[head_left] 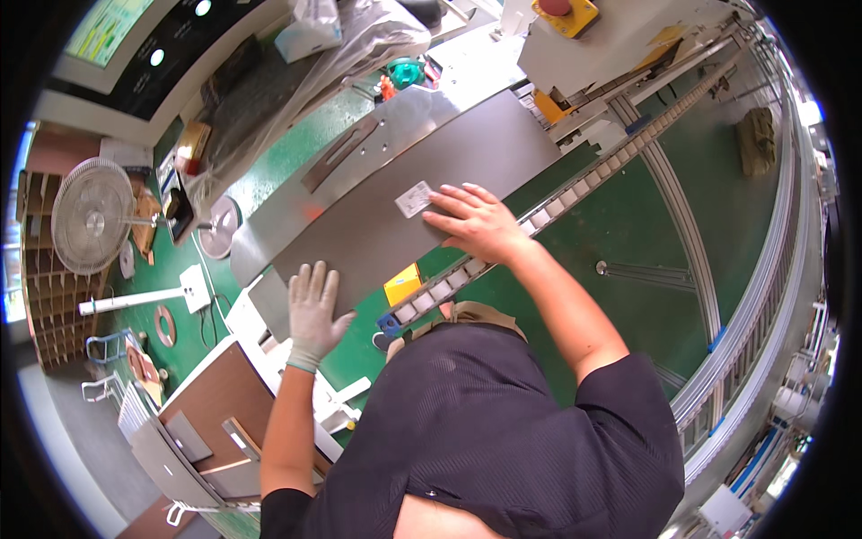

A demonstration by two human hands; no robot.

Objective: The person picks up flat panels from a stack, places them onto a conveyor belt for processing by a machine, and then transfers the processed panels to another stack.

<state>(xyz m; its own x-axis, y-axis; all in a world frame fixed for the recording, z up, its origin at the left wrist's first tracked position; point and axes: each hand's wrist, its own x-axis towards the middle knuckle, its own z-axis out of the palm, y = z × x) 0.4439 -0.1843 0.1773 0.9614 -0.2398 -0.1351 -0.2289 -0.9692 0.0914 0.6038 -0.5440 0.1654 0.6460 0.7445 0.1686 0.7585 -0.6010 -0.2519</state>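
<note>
A long grey-brown panel [359, 229] lies slantwise in front of me, bearing a small white printed label [414, 199]. My left hand [313, 314], in a pale grey glove, rests at the panel's near left end with its fingers stretched out. Bare and spread, my right hand [480, 223] lies on the panel beside the label, its fingertips near the label's right edge. Neither hand is wrapped round anything. Along the panel's far side runs a shiny metal plate [269, 235] with a long slot.
A rail of white rollers [575, 190] passes between me and the panel. At the far right, a machine carries a red button on a yellow box [566, 16]. A fan [92, 216] stands left, and stacked boards [215, 404] are at lower left. Roller conveyors [754, 359] curve along the right.
</note>
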